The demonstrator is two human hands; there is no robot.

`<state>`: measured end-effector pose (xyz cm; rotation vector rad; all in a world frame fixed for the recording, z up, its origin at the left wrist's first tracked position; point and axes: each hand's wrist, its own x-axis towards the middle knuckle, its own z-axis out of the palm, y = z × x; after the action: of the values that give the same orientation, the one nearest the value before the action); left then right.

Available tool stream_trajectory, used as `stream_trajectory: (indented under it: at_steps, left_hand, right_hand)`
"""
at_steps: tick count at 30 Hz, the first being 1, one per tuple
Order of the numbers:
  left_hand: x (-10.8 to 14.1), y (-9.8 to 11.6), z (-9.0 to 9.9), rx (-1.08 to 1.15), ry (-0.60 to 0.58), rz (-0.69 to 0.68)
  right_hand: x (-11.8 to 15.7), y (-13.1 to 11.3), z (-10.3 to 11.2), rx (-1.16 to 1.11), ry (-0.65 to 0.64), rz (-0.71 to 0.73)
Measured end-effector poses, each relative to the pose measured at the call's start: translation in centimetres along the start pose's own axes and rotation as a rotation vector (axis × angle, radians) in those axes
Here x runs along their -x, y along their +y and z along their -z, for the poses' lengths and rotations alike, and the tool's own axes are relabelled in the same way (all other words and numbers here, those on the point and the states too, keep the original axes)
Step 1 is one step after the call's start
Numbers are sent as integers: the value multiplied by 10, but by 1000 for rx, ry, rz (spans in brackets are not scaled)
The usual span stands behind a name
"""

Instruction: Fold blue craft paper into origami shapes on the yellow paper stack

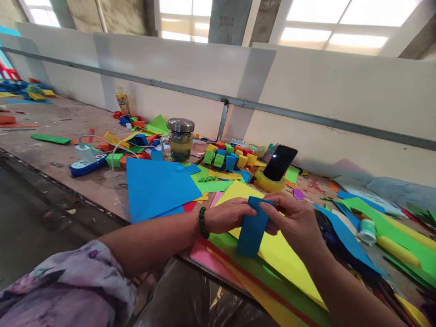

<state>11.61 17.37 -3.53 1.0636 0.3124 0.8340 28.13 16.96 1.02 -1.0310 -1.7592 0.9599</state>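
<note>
A blue strip of foam sheet or thick paper (252, 234) hangs between my two hands, above a stack of coloured sheets. My left hand (229, 215) grips its left edge near the top, the thumb lying on the front face. At the top right corner, my right hand (296, 222) pinches the strip between thumb and fingers; part of the fingers is hidden behind it. Beneath lies a yellow sheet (289, 268) on green, red and pink ones. Left of my hands rests a large blue sheet (160, 186).
Behind my hands sit several small coloured blocks (230, 155), a glass mug with a metal lid (181, 141) and a phone (281, 162) leaning on a yellow tape roll (270, 181). A blue-and-white power strip (87, 165) with cables is at left. More sheets (402, 236) lie at right.
</note>
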Motion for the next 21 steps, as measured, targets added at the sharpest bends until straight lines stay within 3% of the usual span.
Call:
stream_trajectory:
  at_steps: [6, 21]
  left_hand:
    - [-2, -11, 5, 36, -31, -21]
    - [0, -8, 0, -108, -38, 4]
  right_hand:
    - [2, 1, -2, -162, 5, -65]
    - [7, -1, -6, -165, 39, -27]
